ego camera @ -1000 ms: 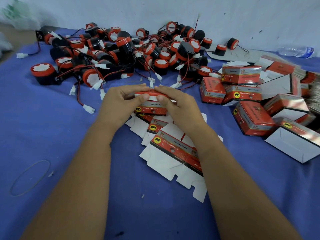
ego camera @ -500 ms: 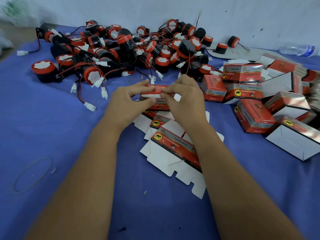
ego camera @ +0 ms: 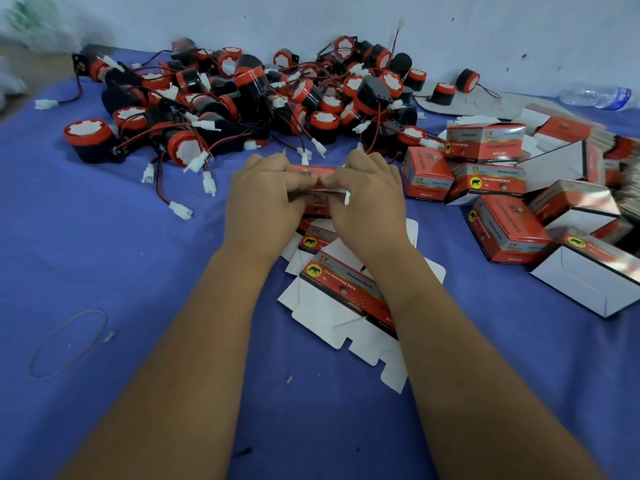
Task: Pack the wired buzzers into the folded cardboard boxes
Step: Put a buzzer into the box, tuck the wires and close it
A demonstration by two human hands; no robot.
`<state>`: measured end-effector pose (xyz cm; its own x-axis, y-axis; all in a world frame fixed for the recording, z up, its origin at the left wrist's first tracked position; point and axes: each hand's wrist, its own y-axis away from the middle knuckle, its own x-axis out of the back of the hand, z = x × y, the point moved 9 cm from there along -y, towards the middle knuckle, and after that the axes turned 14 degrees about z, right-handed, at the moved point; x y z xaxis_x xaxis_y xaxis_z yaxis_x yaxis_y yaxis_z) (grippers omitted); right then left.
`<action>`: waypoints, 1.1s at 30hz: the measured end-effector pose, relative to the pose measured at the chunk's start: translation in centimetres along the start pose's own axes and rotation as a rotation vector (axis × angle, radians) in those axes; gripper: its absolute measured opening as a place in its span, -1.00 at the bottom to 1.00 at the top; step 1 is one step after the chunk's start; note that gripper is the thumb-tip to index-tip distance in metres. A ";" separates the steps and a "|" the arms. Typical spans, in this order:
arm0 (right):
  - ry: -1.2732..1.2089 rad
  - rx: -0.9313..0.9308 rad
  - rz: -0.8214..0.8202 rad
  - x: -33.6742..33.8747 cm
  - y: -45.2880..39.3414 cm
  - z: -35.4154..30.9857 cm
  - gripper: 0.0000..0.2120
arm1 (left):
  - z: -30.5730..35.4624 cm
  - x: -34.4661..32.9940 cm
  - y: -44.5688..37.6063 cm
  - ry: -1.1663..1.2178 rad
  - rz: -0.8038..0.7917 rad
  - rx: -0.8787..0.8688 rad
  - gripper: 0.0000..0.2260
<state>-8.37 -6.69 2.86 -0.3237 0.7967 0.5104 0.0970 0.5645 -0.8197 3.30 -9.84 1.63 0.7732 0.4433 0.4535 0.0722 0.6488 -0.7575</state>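
Note:
At the middle of the blue cloth my left hand (ego camera: 265, 199) and my right hand (ego camera: 369, 202) both grip one red and white cardboard box (ego camera: 313, 174), fingers curled over its upper edge; most of it is hidden behind the hands. Under my wrists lie several flat unfolded boxes (ego camera: 341, 289) with white flaps. A big tangled pile of black and red wired buzzers (ego camera: 242, 98) with white connectors fills the far side. Folded red boxes (ego camera: 481, 142) are heaped at the right.
A blue cloth (ego camera: 104, 244) covers the table. A rubber band (ego camera: 69, 342) lies at the near left. A clear plastic bottle (ego camera: 594, 95) lies at the far right by the white wall. Open-ended boxes (ego camera: 588, 278) sit at the right edge.
Both hands have lifted the box a little and moved it away from me, and their fingers have curled closer together over its top edge.

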 end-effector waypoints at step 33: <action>-0.470 -0.709 -0.069 -1.5 1.9 5.3 -0.92 | -1.8 -1.5 0.7 0.078 -0.067 0.230 -0.72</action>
<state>-12.69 -7.97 -0.83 -0.6922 0.6718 0.2637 0.5784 0.7349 -0.3539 3.32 -11.16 -0.44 0.8182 0.3513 0.4551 -0.0132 0.8028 -0.5960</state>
